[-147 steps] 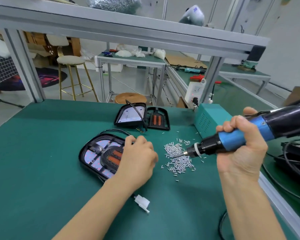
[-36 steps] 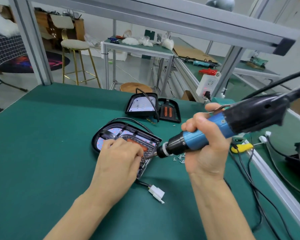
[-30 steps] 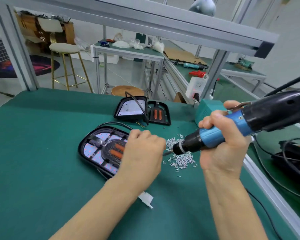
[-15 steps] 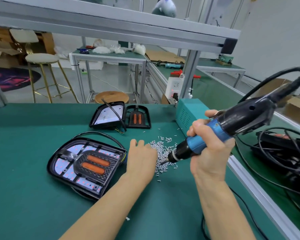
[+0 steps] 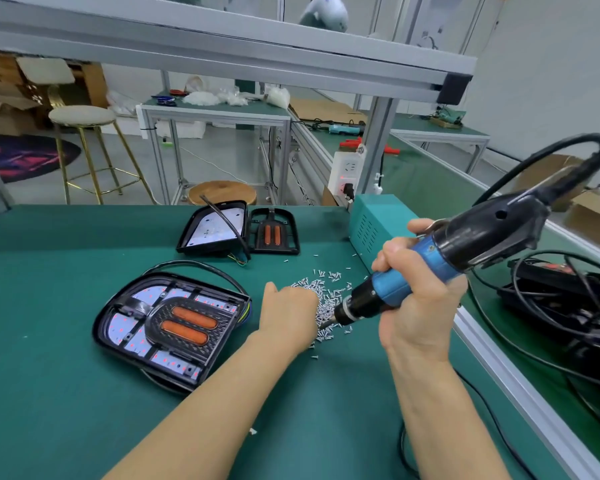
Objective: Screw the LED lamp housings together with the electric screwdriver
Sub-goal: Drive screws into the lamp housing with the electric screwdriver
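**Reaching for the next screw**

Leaving the assembled lamp housing [image 5: 168, 327] it was steadying a second ago, the left hand [image 5: 288, 315] has moved right onto the pile of screws [image 5: 326, 299]; its fingers are hidden behind its back, so whether it pinches one I cannot tell. The right hand [image 5: 418, 299] is wrapped around the electric screwdriver [image 5: 413, 271], whose tip has swung off the housing and down into the pile. Probably one screw is in and another is being loaded. The housing lies unheld on the bench [image 5: 49, 393]; a second, unjoined pair of housing halves [image 5: 238, 232] waits behind.
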Motion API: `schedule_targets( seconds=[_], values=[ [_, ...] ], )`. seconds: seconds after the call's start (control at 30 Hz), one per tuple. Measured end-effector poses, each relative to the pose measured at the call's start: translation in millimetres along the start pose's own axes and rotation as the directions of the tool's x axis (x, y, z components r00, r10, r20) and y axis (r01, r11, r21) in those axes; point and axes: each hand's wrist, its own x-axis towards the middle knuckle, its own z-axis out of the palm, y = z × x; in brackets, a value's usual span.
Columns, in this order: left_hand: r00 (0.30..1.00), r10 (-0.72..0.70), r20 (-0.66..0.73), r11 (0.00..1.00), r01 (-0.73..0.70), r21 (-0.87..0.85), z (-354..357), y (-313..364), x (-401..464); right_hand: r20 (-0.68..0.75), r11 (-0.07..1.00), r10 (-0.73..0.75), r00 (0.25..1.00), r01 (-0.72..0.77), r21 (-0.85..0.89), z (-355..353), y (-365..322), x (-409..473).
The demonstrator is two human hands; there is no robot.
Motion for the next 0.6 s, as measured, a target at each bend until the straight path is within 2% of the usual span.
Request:
schedule_targets(
  seconds=[0.1, 0.17, 0.23, 0.3, 0.37, 0.47, 0.53, 0.6],
  values=[
    [0.995, -0.074, -0.068, 0.965, 0.055, -0.257, -4, -6, -5, -0.007, 1.0, -0.012, 1.0, 0.012, 0.021, -1, -5, 1],
    [0.978, -0.184, -0.101, 0.839, 0.103, -0.535, -10, -14, -12, -0.004, 0.999, -0.019, 1.0, 0.019, 0.035, -1, -8, 1],
    [0.959, -0.277, -0.063, 0.598, 0.121, -0.792, -17, -24, -21, -0.002, 0.996, -0.003, 1.0, 0.003, 0.084, 0, -12, 2],
    [0.949, -0.316, 0.013, 0.298, 0.113, -0.948, -27, -32, -34, 0.01, 0.989, 0.024, 1.0, -0.025, 0.145, 3, -15, 2],
    [0.942, -0.329, 0.07, 0.064, 0.097, -0.993, -35, -41, -47, 0.029, 0.976, 0.052, 0.998, -0.057, 0.21, 8, -18, 0],
    [0.94, -0.307, 0.148, -0.2, 0.088, -0.976, -45, -53, -65, 0.069, 0.94, 0.102, 0.992, -0.118, 0.32, 20, -22, -5],
    [0.941, -0.286, 0.18, -0.341, 0.076, -0.937, -51, -63, -77, 0.098, 0.916, 0.114, 0.989, -0.143, 0.374, 29, -24, -9],
    [0.941, -0.274, 0.201, -0.439, 0.064, -0.896, -56, -72, -88, 0.12, 0.899, 0.116, 0.986, -0.156, 0.41, 39, -27, -13]
  ],
)
